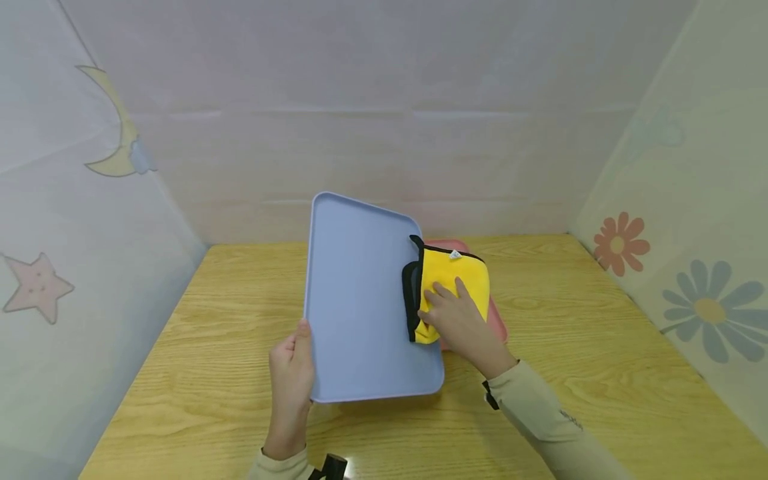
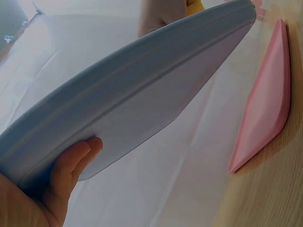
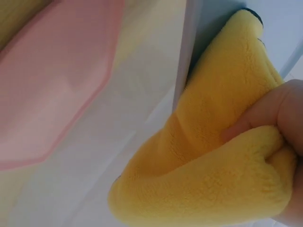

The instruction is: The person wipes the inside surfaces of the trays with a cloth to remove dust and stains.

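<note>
My left hand point(image 1: 291, 367) grips a light blue tray point(image 1: 363, 300) by its lower left edge, thumb on the front and fingertips point(image 2: 94, 143) on the underside. Tilted up above the table, the tray turns its inner face toward me. My right hand point(image 1: 459, 323) holds a yellow plush cloth point(image 1: 471, 280) with black edging and a small white tag against the tray's right side. In the right wrist view the yellow cloth point(image 3: 213, 184) bunches in a fold at the fingers, part of it lying on the tray. The palm side of that hand is mostly hidden.
A pink tray point(image 1: 497, 327) lies on the wood-grain table point(image 1: 228, 320) behind the blue one, partly covered in the head view; more of the pink tray point(image 2: 267, 94) shows from the left wrist. Pale curtains point(image 1: 384, 133) with moon, star and flower prints surround the table.
</note>
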Motion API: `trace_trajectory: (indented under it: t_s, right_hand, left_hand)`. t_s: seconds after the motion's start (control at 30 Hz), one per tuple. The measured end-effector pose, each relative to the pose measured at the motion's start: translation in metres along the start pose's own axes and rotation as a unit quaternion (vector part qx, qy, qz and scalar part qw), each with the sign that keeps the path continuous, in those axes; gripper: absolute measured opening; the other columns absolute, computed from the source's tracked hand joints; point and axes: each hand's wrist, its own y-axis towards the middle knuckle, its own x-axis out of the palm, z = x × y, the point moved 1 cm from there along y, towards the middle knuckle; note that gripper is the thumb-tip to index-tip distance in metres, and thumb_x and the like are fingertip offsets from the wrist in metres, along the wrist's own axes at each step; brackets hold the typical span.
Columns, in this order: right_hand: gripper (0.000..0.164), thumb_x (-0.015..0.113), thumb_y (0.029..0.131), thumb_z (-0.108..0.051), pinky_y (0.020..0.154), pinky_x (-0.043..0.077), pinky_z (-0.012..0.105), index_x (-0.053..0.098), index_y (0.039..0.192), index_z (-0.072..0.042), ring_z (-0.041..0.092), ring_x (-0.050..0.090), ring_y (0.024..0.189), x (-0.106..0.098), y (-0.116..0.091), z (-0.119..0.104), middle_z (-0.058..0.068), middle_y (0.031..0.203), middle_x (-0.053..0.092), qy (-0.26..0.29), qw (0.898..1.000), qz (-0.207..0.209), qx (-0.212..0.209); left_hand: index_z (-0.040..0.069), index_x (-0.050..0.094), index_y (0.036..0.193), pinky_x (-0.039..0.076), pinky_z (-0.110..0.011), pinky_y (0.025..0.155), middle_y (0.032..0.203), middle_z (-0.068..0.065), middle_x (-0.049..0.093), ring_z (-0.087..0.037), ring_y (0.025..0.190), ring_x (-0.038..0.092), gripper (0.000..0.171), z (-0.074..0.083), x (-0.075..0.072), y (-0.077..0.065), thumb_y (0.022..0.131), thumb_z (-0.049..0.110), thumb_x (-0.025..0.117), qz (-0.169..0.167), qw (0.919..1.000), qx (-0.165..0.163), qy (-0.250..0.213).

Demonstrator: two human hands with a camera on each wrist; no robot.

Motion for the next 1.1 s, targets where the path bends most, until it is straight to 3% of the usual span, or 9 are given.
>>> trace_trajectory:
  t_s: [0.17, 0.3, 0.47, 0.77, 1.0, 1.1]
  right_hand:
    - [0.045, 0.085, 0.061, -0.008, 0.092, 0.038, 0.056, 0.071, 0.103, -0.014, 0.036, 0.050, 0.113, 0.005, -0.006, -0.005, 0.016, 0.115, 0.059, 0.046, 0.999, 0.016, 0.015]
    - [0.037, 0.077, 0.066, 0.005, 0.087, 0.042, 0.055, 0.072, 0.099, -0.011, 0.038, 0.054, 0.106, 0.009, -0.008, -0.010, 0.018, 0.109, 0.061, 0.070, 0.995, 0.072, 0.014]
    - [0.036, 0.074, 0.068, 0.008, 0.082, 0.046, 0.051, 0.071, 0.100, -0.009, 0.037, 0.056, 0.099, 0.012, -0.007, -0.021, 0.019, 0.104, 0.062, 0.064, 0.990, 0.129, 0.002]
    - [0.032, 0.072, 0.073, 0.003, 0.076, 0.051, 0.046, 0.070, 0.102, -0.010, 0.033, 0.062, 0.093, 0.004, 0.005, -0.047, 0.019, 0.102, 0.064, 0.043, 0.984, 0.171, 0.007]
    - [0.031, 0.071, 0.075, 0.002, 0.075, 0.051, 0.045, 0.070, 0.102, -0.012, 0.034, 0.062, 0.092, -0.003, 0.014, -0.063, 0.019, 0.102, 0.064, 0.050, 0.972, 0.228, -0.020]
    - [0.033, 0.070, 0.076, 0.001, 0.078, 0.050, 0.046, 0.068, 0.106, -0.013, 0.033, 0.061, 0.096, -0.008, 0.017, -0.069, 0.019, 0.105, 0.063, 0.061, 0.970, 0.231, -0.033]
  left_hand:
    - [-0.017, 0.061, 0.077, 0.044, -0.025, 0.041, 0.060, -0.011, 0.059, -0.009, 0.046, 0.052, 0.048, 0.000, 0.000, 0.001, 0.098, 0.022, 0.043, -0.001, 1.0000, -0.001, 0.004]
    - [-0.017, 0.061, 0.078, 0.044, -0.025, 0.041, 0.062, -0.013, 0.061, -0.009, 0.046, 0.053, 0.048, 0.001, 0.000, 0.000, 0.098, 0.021, 0.043, -0.001, 1.0000, -0.001, 0.005]
    - [-0.017, 0.061, 0.075, 0.044, -0.025, 0.040, 0.060, -0.012, 0.060, -0.009, 0.045, 0.052, 0.048, 0.001, 0.001, 0.000, 0.098, 0.021, 0.043, 0.005, 0.9999, 0.003, 0.008]
    - [-0.017, 0.060, 0.072, 0.043, -0.025, 0.040, 0.057, -0.011, 0.058, -0.009, 0.045, 0.051, 0.048, -0.001, 0.002, 0.000, 0.098, 0.020, 0.044, 0.010, 0.9999, 0.009, 0.006]
    - [-0.004, 0.049, 0.056, 0.039, -0.024, 0.038, 0.052, -0.006, 0.053, -0.009, 0.043, 0.048, 0.050, -0.001, 0.005, -0.002, 0.098, 0.022, 0.043, -0.002, 0.9999, 0.002, 0.016]
    - [0.002, 0.042, 0.052, 0.035, -0.023, 0.035, 0.047, -0.001, 0.045, -0.008, 0.040, 0.044, 0.050, -0.002, 0.006, -0.002, 0.098, 0.021, 0.043, -0.007, 0.9997, 0.007, 0.021]
